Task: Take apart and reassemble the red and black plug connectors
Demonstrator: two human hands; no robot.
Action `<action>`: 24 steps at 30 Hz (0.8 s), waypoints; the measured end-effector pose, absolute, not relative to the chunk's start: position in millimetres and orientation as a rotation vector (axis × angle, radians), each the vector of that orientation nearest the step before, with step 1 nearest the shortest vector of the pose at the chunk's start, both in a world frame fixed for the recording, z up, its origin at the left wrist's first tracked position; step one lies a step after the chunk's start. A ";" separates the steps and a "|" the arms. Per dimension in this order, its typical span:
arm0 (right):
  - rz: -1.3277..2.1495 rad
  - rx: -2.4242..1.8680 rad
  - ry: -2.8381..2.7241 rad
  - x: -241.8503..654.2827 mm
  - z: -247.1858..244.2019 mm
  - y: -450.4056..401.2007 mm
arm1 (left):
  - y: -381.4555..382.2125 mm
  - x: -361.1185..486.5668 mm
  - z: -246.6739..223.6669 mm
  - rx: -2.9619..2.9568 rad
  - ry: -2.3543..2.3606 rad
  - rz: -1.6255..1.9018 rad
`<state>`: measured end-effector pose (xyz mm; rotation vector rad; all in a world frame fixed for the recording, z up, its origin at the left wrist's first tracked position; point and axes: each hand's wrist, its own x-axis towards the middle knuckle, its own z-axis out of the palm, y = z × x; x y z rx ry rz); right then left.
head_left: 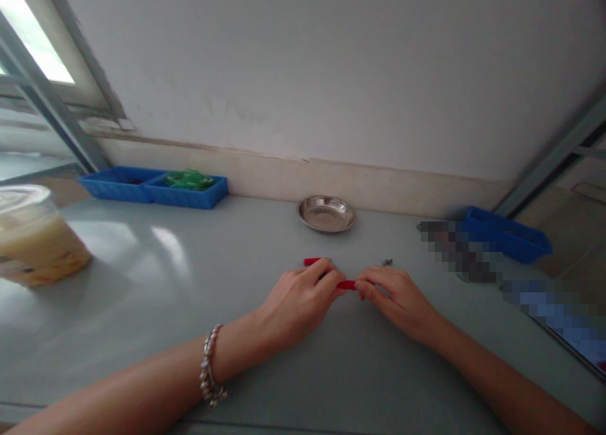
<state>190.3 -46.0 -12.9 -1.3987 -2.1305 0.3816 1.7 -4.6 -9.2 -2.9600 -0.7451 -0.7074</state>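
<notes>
Between my two hands, near the middle of the grey table, is a small red piece (347, 285). My left hand (307, 296) is closed on its left end. The fingertips of my right hand (395, 299) pinch its right end. Another red piece (312, 261) lies just behind my left fingers, partly hidden by them. Small dark metal bits (387, 262) rest behind my right hand. A round steel dish (326, 214) stands beyond both hands, close to the wall.
Blue trays (189, 198), one with green pieces (189, 180), stand at the back left. A lidded plastic cup (40, 245) is at the left. On the right are another blue tray (506, 236), a blurred dark object (457, 252) and a blurred screen (558, 321).
</notes>
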 end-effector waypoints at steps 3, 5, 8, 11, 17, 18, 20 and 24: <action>0.379 -1.412 -2.113 189.3 -12.5 -46.4 | -4.2 1.2 -8.9 -2.948 -0.763 -0.704; 0.353 -1.400 -2.133 188.4 -12.7 -46.6 | -5.0 1.3 -8.1 -2.952 -0.756 -0.698; 0.345 -1.406 -2.160 187.1 -13.1 -46.6 | -6.3 1.9 -7.7 -2.968 -0.745 -0.696; 0.394 -1.440 -2.147 187.3 -12.9 -46.2 | -4.2 2.2 -7.5 -2.969 -0.766 -0.708; 0.387 -1.579 -1.964 195.8 -11.6 -42.8 | 24.0 -4.4 -6.2 -2.894 -1.072 -0.865; 0.334 -1.601 -1.954 198.0 -12.0 -41.7 | 30.7 -6.1 -6.9 -2.872 -1.137 -0.868; 0.229 -1.620 -1.962 202.8 -13.5 -39.3 | 43.0 -9.1 -9.7 -2.854 -1.222 -0.859; 0.101 -1.681 -1.975 212.9 -18.7 -34.2 | 58.8 -11.9 -18.0 -2.933 -1.302 -0.793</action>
